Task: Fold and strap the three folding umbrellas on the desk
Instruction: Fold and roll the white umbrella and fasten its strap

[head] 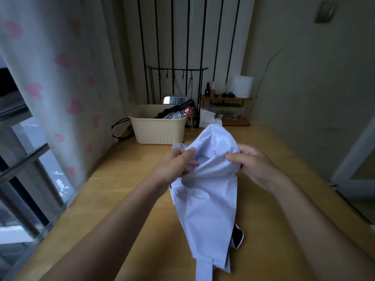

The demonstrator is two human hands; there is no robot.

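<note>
Pale-blue fabric folding umbrella [209,199] lay long axis toward nearby cream ribbed plastic bin [158,130]. Left hand [178,162] & right hand [252,166] each pinched canopy folds at bin-side end (strap-like strip [204,269] at opp. end).

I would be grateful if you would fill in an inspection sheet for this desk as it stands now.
Surface: wooden desk, light brown.
Job's things: pale blue umbrella lies lengthwise, canopy loose, strap unfastened at the near end; dark bundled items in the cream basket, perhaps umbrellas.
Clutter: cream basket, wooden shelf with bottles, white paper roll, all at the back.
Grippers: left hand and right hand both pinch the canopy fabric.
Cables: black cable loops left of the basket.
Surroundings: heart-print curtain and window on the left.
</note>
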